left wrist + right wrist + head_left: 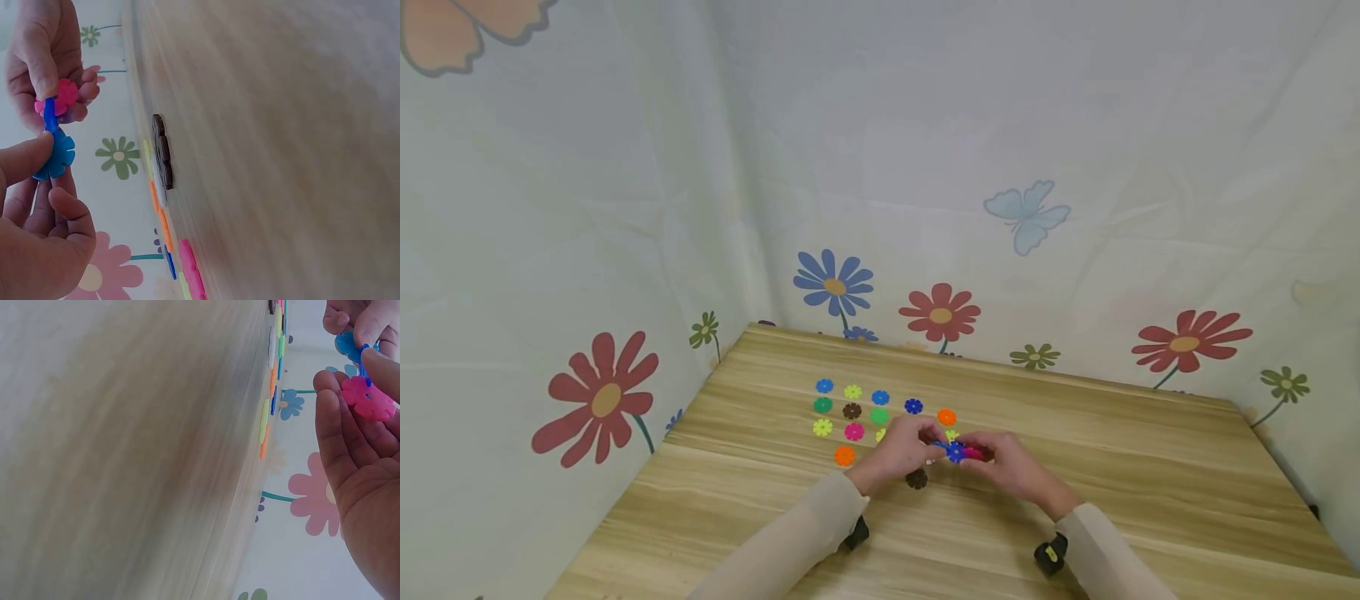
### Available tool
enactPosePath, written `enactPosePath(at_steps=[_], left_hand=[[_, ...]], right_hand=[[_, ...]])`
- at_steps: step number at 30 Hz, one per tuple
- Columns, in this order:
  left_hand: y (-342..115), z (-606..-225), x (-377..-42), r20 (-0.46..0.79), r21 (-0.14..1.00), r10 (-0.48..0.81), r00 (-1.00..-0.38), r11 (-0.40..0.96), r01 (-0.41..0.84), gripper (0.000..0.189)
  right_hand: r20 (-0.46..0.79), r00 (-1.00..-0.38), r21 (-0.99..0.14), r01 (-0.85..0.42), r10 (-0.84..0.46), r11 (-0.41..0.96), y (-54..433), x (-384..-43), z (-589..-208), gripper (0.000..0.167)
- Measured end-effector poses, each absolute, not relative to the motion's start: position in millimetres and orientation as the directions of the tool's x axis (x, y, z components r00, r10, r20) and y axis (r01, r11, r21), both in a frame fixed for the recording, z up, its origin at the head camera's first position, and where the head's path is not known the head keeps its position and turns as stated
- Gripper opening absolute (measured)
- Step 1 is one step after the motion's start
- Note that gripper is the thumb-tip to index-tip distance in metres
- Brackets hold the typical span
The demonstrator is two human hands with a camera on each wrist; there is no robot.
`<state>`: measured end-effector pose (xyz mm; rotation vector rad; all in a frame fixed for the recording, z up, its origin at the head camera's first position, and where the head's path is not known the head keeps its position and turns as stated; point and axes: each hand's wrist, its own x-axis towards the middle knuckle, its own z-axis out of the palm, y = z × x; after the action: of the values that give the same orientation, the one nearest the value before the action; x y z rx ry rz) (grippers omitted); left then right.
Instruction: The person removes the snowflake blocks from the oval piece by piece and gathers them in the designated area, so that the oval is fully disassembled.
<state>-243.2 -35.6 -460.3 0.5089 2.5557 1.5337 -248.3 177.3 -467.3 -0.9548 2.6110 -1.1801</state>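
Observation:
Above the table, my left hand (pixel 898 450) pinches a light blue snowflake disc (pixel 59 156) between thumb and fingers. My right hand (pixel 1015 468) holds a pink snowflake disc (pixel 370 403), its fingers curled beneath. Between the two sits a dark blue snowflake disc (pixel 956 452), seen edge-on in the left wrist view and touching both others. How deep the slots engage cannot be made out. A brown disc (pixel 917 478) lies on the table below the hands, and a pale piece beside it is partly hidden.
Several loose discs lie in rough rows on the wooden table (pixel 1112 467), including an orange disc (pixel 845 456), a pink disc (pixel 853 432) and a dark blue disc (pixel 913 406). Some are partly behind the left hand. A flower-printed curtain (pixel 880 167) stands behind the table.

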Motion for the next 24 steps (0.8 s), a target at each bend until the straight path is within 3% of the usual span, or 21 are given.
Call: enactPosePath(at_steps=[12, 24], left_hand=[[-32.5, -461.6, -245.3, 0.109, 0.859, 0.343, -0.933, 0.440, 0.262, 0.009], [-44.9, -460.7, -248.8, 0.056, 0.880, 0.390, -0.919, 0.416, 0.230, 0.009]], right_hand=[[0.164, -0.807, -0.731, -0.485, -0.567, 0.479, 176.1, -248.1, -467.7, 0.027], [0.141, -0.833, -0.745, -0.445, -0.535, 0.497, 185.1, -250.3, -471.2, 0.028]])
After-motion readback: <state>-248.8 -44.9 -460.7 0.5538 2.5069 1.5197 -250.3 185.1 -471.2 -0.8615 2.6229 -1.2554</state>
